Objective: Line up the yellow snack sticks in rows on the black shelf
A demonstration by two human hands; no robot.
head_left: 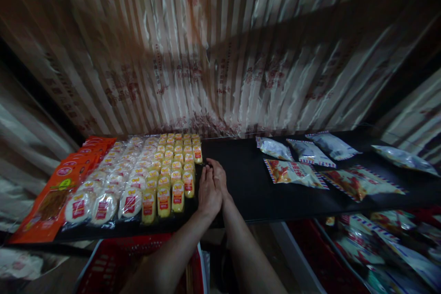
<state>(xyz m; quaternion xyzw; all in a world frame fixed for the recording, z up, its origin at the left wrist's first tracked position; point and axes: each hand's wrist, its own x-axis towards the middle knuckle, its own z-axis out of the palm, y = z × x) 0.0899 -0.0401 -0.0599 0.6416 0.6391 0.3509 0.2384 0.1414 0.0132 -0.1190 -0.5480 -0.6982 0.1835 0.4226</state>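
My left hand rests at the right edge of a block of small wrapped yellow cakes, its fingers stretched forward and lying close together. Just behind and to the right, my right hand lies against it, fingers extended and slightly bent toward the left. The two hands touch each other on the black shelf. No held item shows in either hand, though the space under the palms is hidden. The cakes stand in rows, with red labels on the nearer ones.
Left of the cakes lie round white wrapped cakes and orange packets. Several white snack bags lie on the right. Below are a red basket and a crate heaped with bags. A striped plastic sheet hangs behind.
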